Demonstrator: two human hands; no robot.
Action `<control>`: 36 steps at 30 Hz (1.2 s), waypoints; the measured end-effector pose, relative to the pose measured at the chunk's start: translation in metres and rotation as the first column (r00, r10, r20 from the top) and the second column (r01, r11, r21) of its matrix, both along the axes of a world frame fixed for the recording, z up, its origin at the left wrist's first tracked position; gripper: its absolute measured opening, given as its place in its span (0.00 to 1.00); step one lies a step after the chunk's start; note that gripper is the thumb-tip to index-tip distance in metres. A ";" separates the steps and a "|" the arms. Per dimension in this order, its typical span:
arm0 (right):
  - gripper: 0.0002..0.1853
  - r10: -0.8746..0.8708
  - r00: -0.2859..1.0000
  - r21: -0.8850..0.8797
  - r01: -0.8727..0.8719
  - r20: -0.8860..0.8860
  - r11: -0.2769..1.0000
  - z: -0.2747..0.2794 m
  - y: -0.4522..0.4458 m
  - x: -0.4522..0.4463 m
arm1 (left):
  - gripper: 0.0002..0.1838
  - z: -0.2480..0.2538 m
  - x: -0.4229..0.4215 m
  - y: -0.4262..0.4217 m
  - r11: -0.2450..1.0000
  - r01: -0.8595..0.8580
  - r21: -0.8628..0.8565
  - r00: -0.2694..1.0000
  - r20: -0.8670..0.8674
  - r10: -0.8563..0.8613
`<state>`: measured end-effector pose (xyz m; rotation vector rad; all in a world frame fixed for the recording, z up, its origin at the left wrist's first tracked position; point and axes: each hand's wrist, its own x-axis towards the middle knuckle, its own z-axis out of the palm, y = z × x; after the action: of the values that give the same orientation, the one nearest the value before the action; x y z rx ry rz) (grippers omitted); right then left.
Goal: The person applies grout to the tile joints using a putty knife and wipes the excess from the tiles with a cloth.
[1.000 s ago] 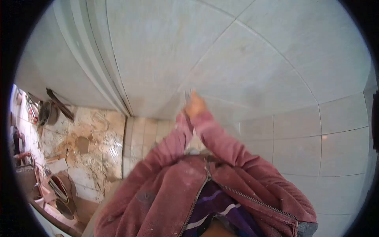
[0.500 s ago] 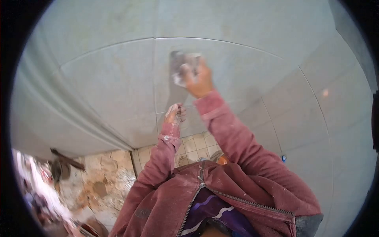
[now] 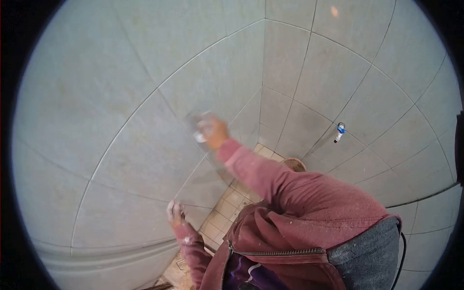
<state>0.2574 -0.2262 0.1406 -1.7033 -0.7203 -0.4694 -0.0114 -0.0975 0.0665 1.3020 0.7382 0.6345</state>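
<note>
Right hand (image 3: 216, 133) gripped blurred flat tool (image 3: 196, 127) at tiled wall (image 3: 130, 145). Left hand (image 3: 176, 213) was by it, couldn't tell its grip. Right sleeve (image 3: 256, 166) partly blocked round container (image 3: 296, 165); blue-handled tap (image 3: 340, 130) jutted from side wall (image 3: 285, 63).

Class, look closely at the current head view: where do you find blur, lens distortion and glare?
Head view: blur smears the right hand and the flat tool in its grip, while the blue-and-white fitting reads sharper; head view: the long pale grout line bows and the frame corners go black; head view: a small orange glare spot near the top.
</note>
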 end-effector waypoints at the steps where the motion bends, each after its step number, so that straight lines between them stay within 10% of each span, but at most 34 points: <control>1: 0.17 -0.174 0.985 0.109 0.175 -0.014 0.979 0.002 -0.026 0.026 | 0.22 -0.007 -0.006 0.009 1.000 0.007 0.016 1.000 -0.007 -0.006; 2: 0.15 -0.362 0.912 0.030 0.374 -0.190 0.927 0.011 -0.049 0.050 | 0.22 -0.013 -0.012 0.015 0.997 -0.056 0.058 0.996 -0.070 0.060; 5: 0.14 -0.308 0.950 0.114 0.302 0.044 0.947 0.039 -0.095 0.125 | 0.20 0.003 0.020 0.003 0.972 -0.080 0.222 0.995 -0.040 0.091; 10: 0.12 -0.187 0.972 0.097 0.174 0.146 0.980 0.097 -0.114 0.182 | 0.20 0.104 0.174 -0.094 0.913 0.251 0.322 0.954 0.080 -0.291; 12: 0.12 -0.115 0.984 0.031 0.112 0.134 0.993 0.109 -0.120 0.200 | 0.21 0.119 0.235 -0.114 0.675 0.437 0.594 0.844 -0.011 -0.536; 19: 0.17 0.153 0.913 -0.142 -0.106 0.377 0.984 0.134 -0.135 0.230 | 0.27 0.127 0.404 -0.180 0.885 0.461 -0.067 0.813 0.432 -0.391; 21: 0.18 0.202 0.906 -0.220 -0.125 0.373 0.968 0.135 -0.131 0.226 | 0.27 0.122 0.423 -0.190 0.694 0.646 -0.318 0.628 0.738 -0.247; 27: 0.22 0.254 0.831 -0.261 -0.137 0.495 0.956 0.119 -0.117 0.216 | 0.24 0.095 0.432 -0.196 0.611 0.594 -0.524 0.694 0.717 -0.060; 31: 0.23 0.288 0.818 -0.263 -0.174 0.498 0.949 0.077 -0.109 0.215 | 0.22 0.040 0.430 -0.184 0.726 0.595 -0.345 0.618 0.774 -0.139; 36: 0.23 0.284 0.869 -0.291 -0.172 0.405 0.941 0.050 -0.120 0.209 | 0.22 -0.016 0.426 -0.196 0.905 0.387 0.175 0.860 0.286 -0.423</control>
<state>0.4664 -0.3459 0.1908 -1.7246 -1.3487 -0.6277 0.4148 -0.2940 0.0507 1.3642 0.1506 0.5262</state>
